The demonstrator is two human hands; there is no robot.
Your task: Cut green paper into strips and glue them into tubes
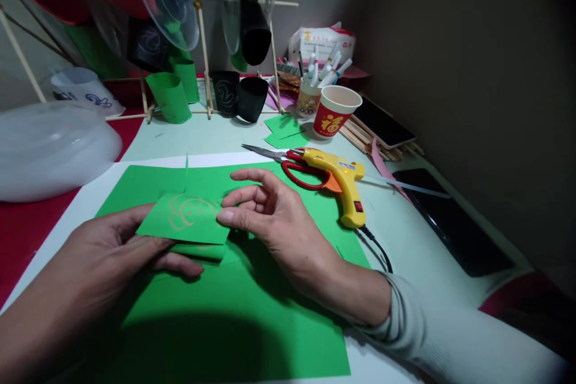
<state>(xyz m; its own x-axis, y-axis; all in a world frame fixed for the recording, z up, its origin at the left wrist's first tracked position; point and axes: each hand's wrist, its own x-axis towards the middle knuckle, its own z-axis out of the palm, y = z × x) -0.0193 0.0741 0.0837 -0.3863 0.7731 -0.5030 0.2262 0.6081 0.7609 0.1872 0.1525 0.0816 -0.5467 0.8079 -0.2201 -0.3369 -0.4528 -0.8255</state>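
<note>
Green paper piece (186,222), gold line drawing on its upper layer, doubled over a second layer and held above the left half of a large green sheet (297,330). Left end clamped in the left hand (128,240), one finger reaching out beneath, other fingertips hidden. Right edge pinched by the right hand (279,222), thumb on top, index finger raised apart from the rest. Farther right, by the sheet's far edge: red-handled scissors (310,179) and, across the handles, a yellow glue gun (349,193) with a label too small to read and a red switch. Beyond, on the far right, a paper cup (333,120), gold character 福 large on its red side, finer gold print below illegible. Just behind, a pen cup (308,102) with a cartoon animal face, full of markers (311,69). Farther still, a white and red packet (321,45), lettering blurred. On the far left, a whitish translucent cup (85,87) with a curling blue mark.
</note>
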